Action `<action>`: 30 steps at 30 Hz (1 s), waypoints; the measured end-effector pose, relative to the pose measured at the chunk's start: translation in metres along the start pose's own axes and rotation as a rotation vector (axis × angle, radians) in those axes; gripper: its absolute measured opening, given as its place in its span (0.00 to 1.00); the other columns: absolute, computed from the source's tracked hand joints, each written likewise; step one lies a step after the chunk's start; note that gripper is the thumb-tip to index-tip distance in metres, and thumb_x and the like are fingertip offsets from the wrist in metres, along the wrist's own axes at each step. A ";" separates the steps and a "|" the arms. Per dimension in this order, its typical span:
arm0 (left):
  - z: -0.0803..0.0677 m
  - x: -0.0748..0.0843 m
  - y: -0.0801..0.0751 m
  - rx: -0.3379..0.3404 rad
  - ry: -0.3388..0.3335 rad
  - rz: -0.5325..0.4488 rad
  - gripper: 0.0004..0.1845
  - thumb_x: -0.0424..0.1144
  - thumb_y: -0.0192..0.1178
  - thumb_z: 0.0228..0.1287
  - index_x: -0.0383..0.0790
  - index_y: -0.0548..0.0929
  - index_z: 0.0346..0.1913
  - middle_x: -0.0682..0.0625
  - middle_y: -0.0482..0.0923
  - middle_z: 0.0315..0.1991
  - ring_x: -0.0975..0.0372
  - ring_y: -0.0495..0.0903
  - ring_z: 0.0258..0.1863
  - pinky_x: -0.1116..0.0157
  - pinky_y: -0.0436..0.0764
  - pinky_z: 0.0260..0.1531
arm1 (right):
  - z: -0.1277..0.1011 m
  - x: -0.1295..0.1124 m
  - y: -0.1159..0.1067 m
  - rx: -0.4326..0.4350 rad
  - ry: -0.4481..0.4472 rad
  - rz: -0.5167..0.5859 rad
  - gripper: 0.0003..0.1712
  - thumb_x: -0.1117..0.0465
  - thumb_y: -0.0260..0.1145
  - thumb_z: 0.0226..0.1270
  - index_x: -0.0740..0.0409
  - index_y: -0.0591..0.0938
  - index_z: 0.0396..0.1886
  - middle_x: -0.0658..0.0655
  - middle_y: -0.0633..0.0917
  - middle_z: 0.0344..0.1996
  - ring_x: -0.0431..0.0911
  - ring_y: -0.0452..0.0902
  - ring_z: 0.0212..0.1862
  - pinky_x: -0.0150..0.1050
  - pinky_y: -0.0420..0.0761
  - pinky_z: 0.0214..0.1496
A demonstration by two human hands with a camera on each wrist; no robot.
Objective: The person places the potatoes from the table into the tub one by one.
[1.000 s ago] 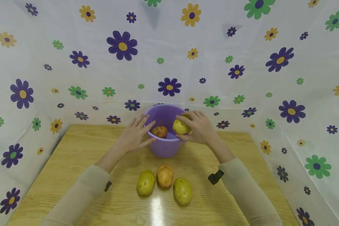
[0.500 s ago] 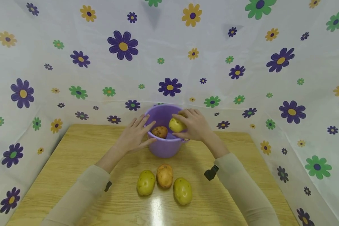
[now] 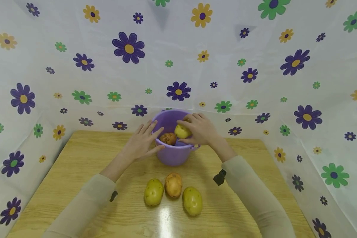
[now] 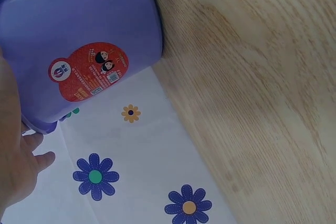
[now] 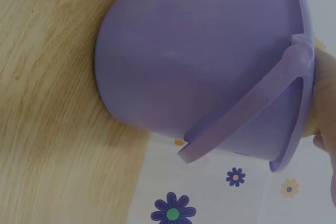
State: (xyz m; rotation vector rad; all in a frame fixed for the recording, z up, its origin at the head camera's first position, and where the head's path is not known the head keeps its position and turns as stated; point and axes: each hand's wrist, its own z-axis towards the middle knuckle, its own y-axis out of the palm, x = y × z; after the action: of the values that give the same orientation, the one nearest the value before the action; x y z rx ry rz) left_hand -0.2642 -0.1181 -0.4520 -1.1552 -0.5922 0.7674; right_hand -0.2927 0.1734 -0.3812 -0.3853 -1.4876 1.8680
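Right hand (image 3: 200, 130) is over the mouth of the purple bucket (image 3: 172, 155), with a yellow potato (image 3: 182, 131) cupped under its curled fingers (image 3: 188, 119); the thumb closes in from the near side, so it's a full wrap and not a fingertip pinch. By the look of it the potato is firm and fairly dense, its skin smooth and a bit waxy. It should take a squeeze without bruising, though a loose hold could let it roll, and gripping round the fat middle as here seems the safe spot. Just beside those fingers, lower in the bucket, sits a brown potato (image 3: 168, 138), close to the yellow one; whether they touch I cannot tell.

Left hand (image 3: 141, 142) is laid against the bucket's outer wall, fingers nearly straight and spread, pressing rather than gripping. The left wrist view shows the red label (image 4: 89, 72) on the wall and that hand at the rim. The bucket looks like light, thin plastic that would probably slide on the bench (image 3: 77, 158) if unsteadied.

Behind both wrists, toward the person, three more potatoes (image 3: 173, 185) lie in a row, well apart from any fingers.
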 end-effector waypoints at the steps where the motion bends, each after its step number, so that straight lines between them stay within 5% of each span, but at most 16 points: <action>1: 0.000 0.000 0.000 -0.001 -0.001 -0.001 0.53 0.80 0.22 0.72 0.46 0.63 0.83 0.35 0.56 0.84 0.39 0.56 0.84 0.38 0.63 0.82 | 0.001 0.000 0.000 -0.008 -0.003 -0.008 0.43 0.31 0.76 0.58 0.47 0.82 0.69 0.58 0.86 0.57 0.56 0.83 0.58 0.54 0.81 0.70; 8: 0.000 0.001 -0.001 -0.006 -0.005 -0.003 0.46 0.75 0.37 0.77 0.47 0.62 0.83 0.35 0.55 0.84 0.40 0.55 0.85 0.38 0.63 0.82 | 0.008 -0.001 0.001 -0.062 0.007 -0.024 0.43 0.30 0.77 0.58 0.47 0.83 0.68 0.57 0.86 0.56 0.56 0.83 0.58 0.53 0.82 0.67; 30: -0.001 0.000 0.002 0.008 0.000 0.000 0.57 0.81 0.14 0.68 0.47 0.62 0.84 0.35 0.56 0.84 0.39 0.56 0.84 0.37 0.62 0.82 | 0.019 0.002 0.007 -0.219 0.093 -0.008 0.47 0.26 0.72 0.59 0.45 0.79 0.72 0.58 0.85 0.60 0.56 0.82 0.62 0.54 0.81 0.69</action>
State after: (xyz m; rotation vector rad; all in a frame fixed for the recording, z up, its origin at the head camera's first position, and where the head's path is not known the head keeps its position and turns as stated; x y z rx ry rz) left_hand -0.2641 -0.1179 -0.4539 -1.1480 -0.5882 0.7692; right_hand -0.3084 0.1606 -0.3815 -0.5599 -1.6323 1.6619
